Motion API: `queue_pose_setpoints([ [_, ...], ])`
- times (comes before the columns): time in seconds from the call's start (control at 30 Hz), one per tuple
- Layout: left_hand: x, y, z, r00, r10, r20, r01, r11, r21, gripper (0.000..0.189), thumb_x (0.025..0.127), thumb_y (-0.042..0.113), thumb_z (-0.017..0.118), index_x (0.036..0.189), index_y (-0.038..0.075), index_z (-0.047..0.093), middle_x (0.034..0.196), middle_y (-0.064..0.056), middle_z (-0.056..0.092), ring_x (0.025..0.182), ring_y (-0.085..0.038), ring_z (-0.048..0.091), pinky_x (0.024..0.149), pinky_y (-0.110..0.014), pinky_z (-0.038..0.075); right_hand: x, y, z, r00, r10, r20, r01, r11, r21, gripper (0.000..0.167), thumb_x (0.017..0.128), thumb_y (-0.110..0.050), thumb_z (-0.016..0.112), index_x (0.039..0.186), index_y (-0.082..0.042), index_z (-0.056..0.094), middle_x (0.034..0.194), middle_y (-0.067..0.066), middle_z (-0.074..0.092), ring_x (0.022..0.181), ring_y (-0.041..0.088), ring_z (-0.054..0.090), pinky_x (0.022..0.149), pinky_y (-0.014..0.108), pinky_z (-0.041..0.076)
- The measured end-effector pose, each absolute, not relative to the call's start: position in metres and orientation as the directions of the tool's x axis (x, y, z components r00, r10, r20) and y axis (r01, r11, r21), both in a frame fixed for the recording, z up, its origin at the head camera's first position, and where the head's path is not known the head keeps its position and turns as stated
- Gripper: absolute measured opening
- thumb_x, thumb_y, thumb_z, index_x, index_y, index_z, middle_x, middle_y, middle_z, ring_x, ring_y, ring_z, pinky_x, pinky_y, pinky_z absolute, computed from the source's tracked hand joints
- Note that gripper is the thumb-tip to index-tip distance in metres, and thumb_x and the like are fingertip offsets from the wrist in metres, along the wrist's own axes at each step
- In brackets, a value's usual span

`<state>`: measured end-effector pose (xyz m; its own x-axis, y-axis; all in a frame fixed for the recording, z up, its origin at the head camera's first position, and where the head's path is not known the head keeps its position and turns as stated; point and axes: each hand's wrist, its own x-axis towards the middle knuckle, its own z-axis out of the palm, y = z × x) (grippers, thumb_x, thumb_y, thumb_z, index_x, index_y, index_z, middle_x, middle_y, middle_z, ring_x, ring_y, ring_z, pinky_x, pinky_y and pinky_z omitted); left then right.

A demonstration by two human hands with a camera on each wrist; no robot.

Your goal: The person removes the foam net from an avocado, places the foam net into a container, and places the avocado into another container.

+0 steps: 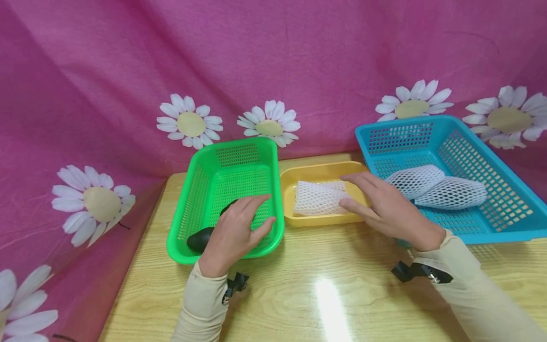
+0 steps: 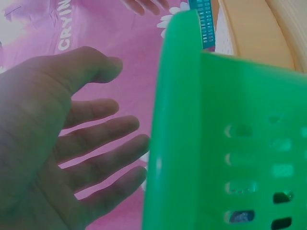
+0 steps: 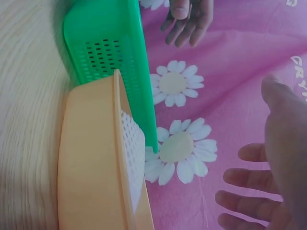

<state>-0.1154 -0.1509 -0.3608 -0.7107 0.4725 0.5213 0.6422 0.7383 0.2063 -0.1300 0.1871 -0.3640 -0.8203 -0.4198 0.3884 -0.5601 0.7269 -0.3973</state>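
Note:
My left hand (image 1: 232,232) hovers above the near part of a green basket (image 1: 279,209), fingers loosely extended and holding nothing. Beneath it, partly hidden, are a black, smooth rounded object (image 1: 199,241) and the dark edge of something farther back. Over the right end of a small yellow basket (image 1: 325,220) hangs my right hand (image 1: 386,206), also holding nothing, its fingers spread in the right wrist view. White foam netting (image 1: 318,198) lies in the yellow basket, left of that hand. Two net-covered objects (image 1: 455,192) lie side by side in a blue basket (image 1: 474,232).
The three baskets stand in a row on a wooden table (image 1: 295,285), the yellow one between the green and the blue. Behind them hangs a magenta cloth (image 1: 299,57) with white daisies, which also drapes along the left side.

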Motion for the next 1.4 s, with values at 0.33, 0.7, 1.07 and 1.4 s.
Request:
queue_pose_setpoints([
  [0.33,-0.114,-0.146,-0.362,-0.697,0.477,0.536,0.657,0.724,0.21,0.045,0.091,0.025,0.08,0.13,0.006,0.068,0.12,-0.009,0.076,0.113,-0.026,0.072,0.095,-0.041,0.061,-0.127,0.203,-0.36,-0.817,-0.384,0.43,-0.548,0.75,-0.371,0.052,0.099,-0.033,0.069,0.142,-0.008,0.056,0.132,0.014,0.064,0.111,0.03,0.063,0.097,0.056,0.054],
  [0.7,-0.113,-0.142,-0.364,-0.676,0.49,0.551,0.679,0.704,0.208,0.044,0.091,0.025,0.079,0.13,0.006,0.069,0.121,-0.009,0.076,0.113,-0.025,0.072,0.096,-0.04,0.061,-0.122,0.223,-0.36,-0.879,-0.325,0.349,-0.453,0.796,-0.402,0.055,0.099,-0.037,0.069,0.143,-0.007,0.056,0.137,0.015,0.063,0.125,0.034,0.059,0.102,0.059,0.051],
  [1.07,-0.115,-0.129,-0.357,-0.646,0.494,0.582,0.707,0.675,0.212,0.044,0.09,0.026,0.08,0.128,0.005,0.07,0.12,-0.01,0.076,0.113,-0.025,0.073,0.097,-0.04,0.061,-0.124,0.251,-0.356,-0.913,-0.279,0.297,-0.378,0.851,-0.365,0.06,0.095,-0.041,0.074,0.142,-0.008,0.058,0.136,0.016,0.063,0.127,0.036,0.058,0.102,0.062,0.051],
  [1.4,-0.117,-0.11,-0.356,-0.635,0.537,0.556,0.736,0.639,0.223,0.044,0.091,0.028,0.079,0.128,0.005,0.069,0.121,-0.009,0.076,0.112,-0.024,0.073,0.097,-0.038,0.061,-0.122,0.273,-0.36,-0.932,-0.27,0.241,-0.336,0.892,-0.304,0.064,0.093,-0.046,0.075,0.143,-0.009,0.058,0.137,0.019,0.062,0.127,0.039,0.057,0.099,0.065,0.052],
])
